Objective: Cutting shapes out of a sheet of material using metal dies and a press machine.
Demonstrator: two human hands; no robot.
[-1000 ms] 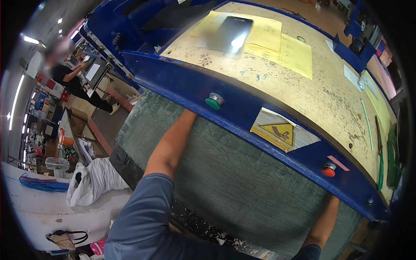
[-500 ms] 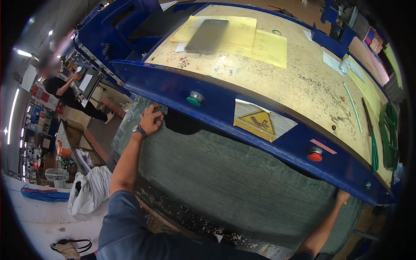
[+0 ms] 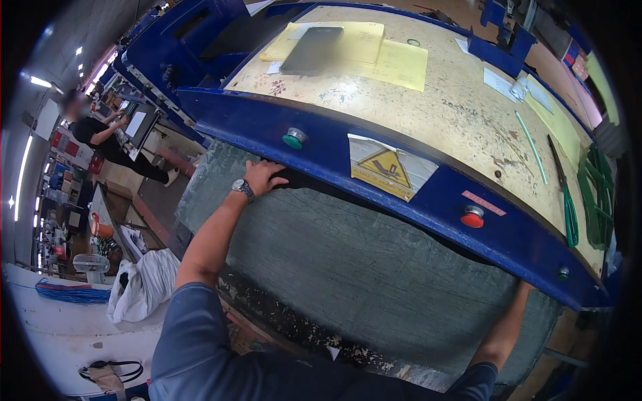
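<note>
My left hand (image 3: 264, 176), with a watch (image 3: 242, 190) on the wrist, rests at the far left part of the scratched dark green board (image 3: 361, 267). Its fingers are apart and reach to the edge of a black sheet-like piece (image 3: 304, 182), most of which is hidden beneath the blue machine beam (image 3: 314, 160). My right hand (image 3: 525, 287) goes under the right end of that beam; its fingers cannot be seen. On the beam are a green button (image 3: 293, 138), a red button (image 3: 472, 216) and a yellow warning sign (image 3: 382, 168).
On the machine top (image 3: 428, 134) lie yellow papers (image 3: 401, 63), a dark phone-like slab (image 3: 313, 50), green-handled scissors (image 3: 570, 214) and green frames (image 3: 595, 194). A white sack (image 3: 142, 284) is at left. Another person (image 3: 100, 134) stands farther off.
My left hand has moved right, over the black piece, less of which now shows beyond the beam. My right hand has gone further under the beam. The view has shifted slightly.
</note>
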